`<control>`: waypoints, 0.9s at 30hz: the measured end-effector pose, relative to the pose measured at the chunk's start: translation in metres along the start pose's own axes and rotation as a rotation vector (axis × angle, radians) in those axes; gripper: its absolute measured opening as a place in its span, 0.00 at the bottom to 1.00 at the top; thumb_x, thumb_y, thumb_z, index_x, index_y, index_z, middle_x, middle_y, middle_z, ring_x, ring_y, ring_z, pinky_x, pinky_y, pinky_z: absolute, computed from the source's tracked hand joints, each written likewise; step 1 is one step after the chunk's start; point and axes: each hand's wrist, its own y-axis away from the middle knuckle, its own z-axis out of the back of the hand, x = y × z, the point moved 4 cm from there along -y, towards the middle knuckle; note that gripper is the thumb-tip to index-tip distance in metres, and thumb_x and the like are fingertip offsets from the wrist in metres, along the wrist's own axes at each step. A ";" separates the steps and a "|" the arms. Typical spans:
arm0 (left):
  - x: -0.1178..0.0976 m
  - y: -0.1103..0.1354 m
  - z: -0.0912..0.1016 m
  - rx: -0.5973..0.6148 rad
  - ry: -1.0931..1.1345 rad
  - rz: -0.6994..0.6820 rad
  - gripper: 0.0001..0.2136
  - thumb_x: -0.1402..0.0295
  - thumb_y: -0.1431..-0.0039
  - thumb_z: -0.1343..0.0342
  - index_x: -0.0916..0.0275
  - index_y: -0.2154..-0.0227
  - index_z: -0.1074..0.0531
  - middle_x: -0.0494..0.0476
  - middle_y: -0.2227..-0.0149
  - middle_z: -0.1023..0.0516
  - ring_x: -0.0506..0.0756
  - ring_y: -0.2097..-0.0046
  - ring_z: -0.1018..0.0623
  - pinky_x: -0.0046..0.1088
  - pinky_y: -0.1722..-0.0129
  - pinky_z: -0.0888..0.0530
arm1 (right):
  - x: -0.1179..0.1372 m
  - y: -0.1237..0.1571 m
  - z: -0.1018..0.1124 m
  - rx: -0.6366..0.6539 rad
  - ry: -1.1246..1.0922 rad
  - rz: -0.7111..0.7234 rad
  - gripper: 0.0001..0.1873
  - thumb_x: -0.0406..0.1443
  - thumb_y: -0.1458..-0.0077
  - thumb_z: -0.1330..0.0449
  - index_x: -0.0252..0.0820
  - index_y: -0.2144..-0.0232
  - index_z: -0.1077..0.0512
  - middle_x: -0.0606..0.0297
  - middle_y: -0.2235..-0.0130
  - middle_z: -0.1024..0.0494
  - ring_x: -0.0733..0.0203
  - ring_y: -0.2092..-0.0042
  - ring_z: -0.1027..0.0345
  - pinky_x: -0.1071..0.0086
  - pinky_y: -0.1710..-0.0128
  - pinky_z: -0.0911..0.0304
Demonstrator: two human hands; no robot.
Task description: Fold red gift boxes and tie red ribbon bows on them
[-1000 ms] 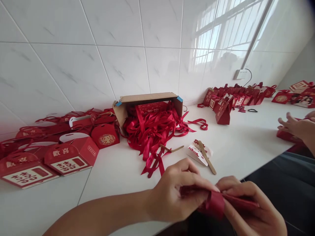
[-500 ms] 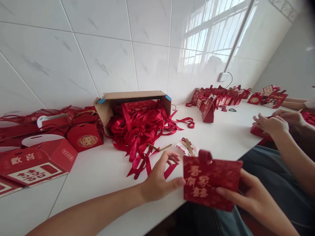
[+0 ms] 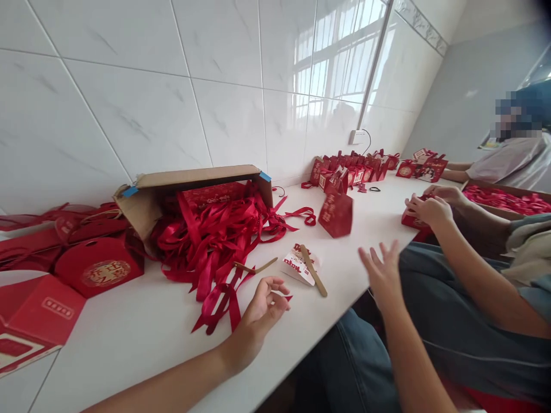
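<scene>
My right hand (image 3: 385, 281) is held up over the table's front edge, fingers spread and nothing in it. Beyond it a red gift box (image 3: 336, 214) with pale lettering leans at a tilt, slightly blurred and apart from my fingers; whether it touches the table I cannot tell. My left hand (image 3: 260, 318) hovers low over the white table, its fingers loosely curled with a gap to the thumb. Beside it lie red ribbons (image 3: 219, 307), and a small red tip shows by its fingertips. A printed white paper piece (image 3: 298, 264) and a flat wooden stick (image 3: 314, 271) lie just past this hand.
A cardboard box (image 3: 193, 176) on its side spills red ribbons. Red gift boxes (image 3: 105, 261) crowd the left; finished-looking ones (image 3: 361, 169) line the wall. At right, a co-worker's hands (image 3: 434, 212) work on a red box. Another person (image 3: 512, 152) sits farther back.
My right hand has let go of the red gift box, which is now farther away on the far side of the hand. My left hand has drawn away from it. The view has turned right.
</scene>
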 end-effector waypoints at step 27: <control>-0.188 0.165 0.274 -1.160 -1.561 0.537 0.35 0.40 0.47 0.54 0.68 0.50 0.31 0.63 0.55 0.28 0.73 0.48 0.34 0.55 0.53 0.34 | -0.018 0.036 -0.035 0.404 0.588 0.383 0.23 0.48 0.44 0.50 0.43 0.58 0.23 0.57 0.47 0.25 0.43 0.42 0.36 0.48 0.45 0.38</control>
